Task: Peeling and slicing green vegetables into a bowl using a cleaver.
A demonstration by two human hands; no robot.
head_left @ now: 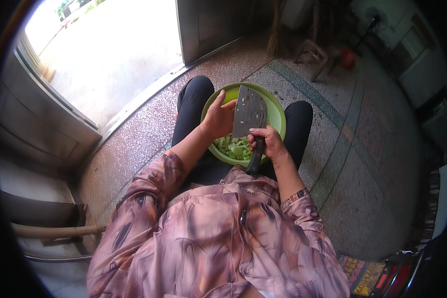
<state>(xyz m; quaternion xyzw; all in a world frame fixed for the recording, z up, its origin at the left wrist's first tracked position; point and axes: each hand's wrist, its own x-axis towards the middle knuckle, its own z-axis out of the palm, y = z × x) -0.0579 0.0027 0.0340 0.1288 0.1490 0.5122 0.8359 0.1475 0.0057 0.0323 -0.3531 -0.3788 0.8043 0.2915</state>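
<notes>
My right hand point(272, 144) grips the black handle of a cleaver point(249, 111). Its broad metal blade points away from me, flat side up, with small pale seeds or bits stuck to it. To the left of the blade is my left hand point(218, 118), thumb raised apart from the fingers. Those fingertips reach the blade's left edge and are partly hidden. Beneath both hands a green plastic basin point(280, 111) rests between my thighs. Chopped pale-green vegetable pieces point(238, 148) lie in its near part; the blade covers much of the rest.
Speckled terrazzo floor point(149, 108) surrounds me. An open doorway lets in bright light at upper left, beside a metal door point(216, 29). A broom point(273, 37), a small stool point(313, 56) and a standing fan point(374, 18) are farther off. A vehicle's rear point(398, 273) shows at lower right.
</notes>
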